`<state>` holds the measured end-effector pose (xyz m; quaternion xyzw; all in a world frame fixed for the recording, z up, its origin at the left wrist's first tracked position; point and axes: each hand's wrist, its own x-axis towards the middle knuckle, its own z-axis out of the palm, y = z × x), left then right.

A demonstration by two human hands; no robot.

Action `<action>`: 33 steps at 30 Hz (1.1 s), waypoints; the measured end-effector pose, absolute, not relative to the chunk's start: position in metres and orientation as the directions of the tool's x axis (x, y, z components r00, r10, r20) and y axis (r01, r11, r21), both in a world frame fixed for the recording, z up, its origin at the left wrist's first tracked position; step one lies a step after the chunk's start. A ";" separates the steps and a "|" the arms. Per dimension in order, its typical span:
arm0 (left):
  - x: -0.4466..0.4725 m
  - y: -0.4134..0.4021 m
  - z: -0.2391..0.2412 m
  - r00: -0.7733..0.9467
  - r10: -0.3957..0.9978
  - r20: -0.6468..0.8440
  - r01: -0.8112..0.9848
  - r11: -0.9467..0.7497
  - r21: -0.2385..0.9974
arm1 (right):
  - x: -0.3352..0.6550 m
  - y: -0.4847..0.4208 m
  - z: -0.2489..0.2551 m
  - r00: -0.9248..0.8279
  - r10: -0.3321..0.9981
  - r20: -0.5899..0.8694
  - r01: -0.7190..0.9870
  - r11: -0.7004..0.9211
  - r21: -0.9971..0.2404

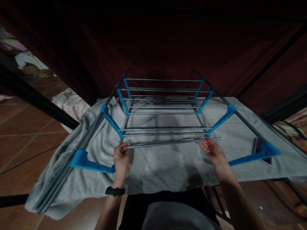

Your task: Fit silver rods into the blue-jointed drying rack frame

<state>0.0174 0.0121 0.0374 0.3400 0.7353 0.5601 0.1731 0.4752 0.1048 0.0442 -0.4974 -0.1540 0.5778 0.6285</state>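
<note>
A thin metal rod (165, 143) is held level between my two hands, above the grey blanket. My left hand (121, 158) is closed around its left end. Near its right end, my right hand (211, 149) pinches it, and a short tip sticks out past the fingers. In front of me lies a partly assembled rack with blue plastic brackets (111, 123), grey side tubes (250, 126) and several metal crossbars (165, 129). The nearest left bracket (92, 165) is beside my left wrist; the nearest right bracket (254, 156) lies beyond my right forearm.
Several loose grey tubes (57, 185) lie along the left side of the grey blanket (158, 163). A dark flat object with a light edge (257, 147) rests under the right bracket. Dark red fabric (158, 48) hangs behind; black frame bars (38, 95) cross both sides.
</note>
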 end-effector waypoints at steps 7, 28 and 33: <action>0.025 0.014 0.029 -0.753 0.648 -0.115 -0.235 -0.101 0.967 | 0.480 0.108 0.031 0.281 0.832 -0.478 -0.620 -0.223 -0.753; 0.025 0.012 0.032 -0.673 0.612 -0.416 -0.608 -0.137 0.782 | 0.478 0.109 0.011 0.343 0.827 -0.445 -0.605 -0.169 -0.778; 0.026 0.011 0.033 -0.658 0.615 -0.435 -0.625 -0.122 0.771 | 0.482 0.109 0.000 0.350 0.836 -0.423 -0.609 -0.140 -0.781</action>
